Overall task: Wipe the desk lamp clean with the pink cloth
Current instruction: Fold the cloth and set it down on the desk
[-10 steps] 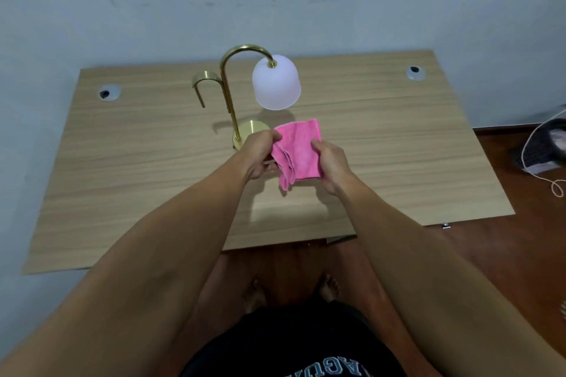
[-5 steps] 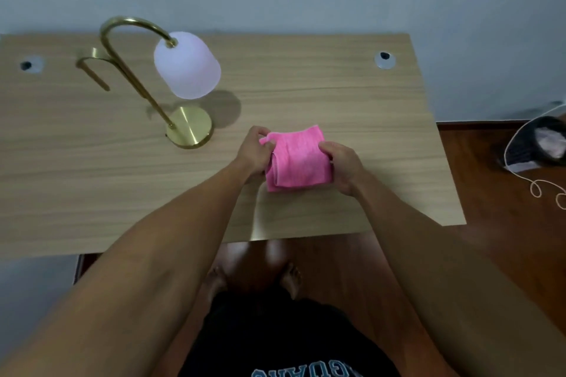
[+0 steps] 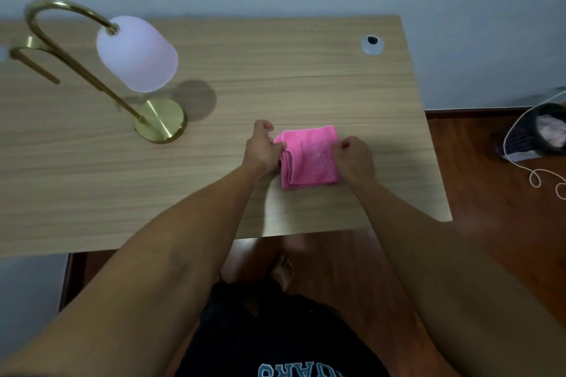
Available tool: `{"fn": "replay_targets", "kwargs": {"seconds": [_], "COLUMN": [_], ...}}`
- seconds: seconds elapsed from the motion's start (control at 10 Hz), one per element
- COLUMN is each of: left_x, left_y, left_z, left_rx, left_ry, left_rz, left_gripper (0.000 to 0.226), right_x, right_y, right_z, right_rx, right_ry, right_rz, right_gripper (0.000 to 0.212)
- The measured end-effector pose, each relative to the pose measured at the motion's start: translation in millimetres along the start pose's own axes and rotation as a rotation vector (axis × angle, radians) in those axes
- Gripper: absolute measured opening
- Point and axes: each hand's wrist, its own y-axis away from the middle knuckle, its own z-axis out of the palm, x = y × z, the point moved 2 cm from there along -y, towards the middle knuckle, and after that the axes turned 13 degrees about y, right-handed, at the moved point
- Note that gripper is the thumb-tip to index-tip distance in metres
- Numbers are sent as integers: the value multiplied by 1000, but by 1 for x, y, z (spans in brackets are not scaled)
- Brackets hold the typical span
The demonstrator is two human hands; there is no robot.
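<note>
**Cloth folded flat, lamp not yet touched**

The cloth [image 3: 307,156] lies on the desk [image 3: 306,82] as a folded pad, held between both hands. The left hand [image 3: 263,151] pinches the stacked layers at the cloth's left edge, thumb and fingers closed on the fabric. The right hand [image 3: 355,157] grips the right edge, fingers curled over it and pressing it down to the desk. Holding both sides this way seems meant to square the folds, so the pad gives a thick, even face for wiping rather than a loose rag that would snag on thin metal.

The lamp [image 3: 116,70] stands well to the left of the left hand and farther from the body, apart from both hands and the cloth. Its white shade hangs from a curved brass arm above a round brass base, the part nearest the left hand.

My judgement is that this is preparation: no wiping has begun. Next, one hand likely lifts the pad toward the shade or base, while the other may steady the lamp, which looks light and easy to tip.
</note>
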Motion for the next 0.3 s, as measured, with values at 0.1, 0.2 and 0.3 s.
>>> {"fn": "replay_targets", "kwargs": {"seconds": [0.1, 0.2, 0.3], "left_x": [4, 5, 3], "left_y": [7, 14, 20], "left_z": [-18, -44, -79], "left_rx": [40, 83, 121], "left_ry": [-29, -78, -137], "left_rz": [67, 118, 118], "left_gripper": [34, 26, 21], "right_x": [-6, -27, -58], "right_y": [11, 18, 27], "right_z": [-6, -5, 7], "right_rx": [79, 89, 34], "right_ry": [198, 200, 66], "right_rz": [12, -99, -223], "right_gripper": [36, 31, 24]}}
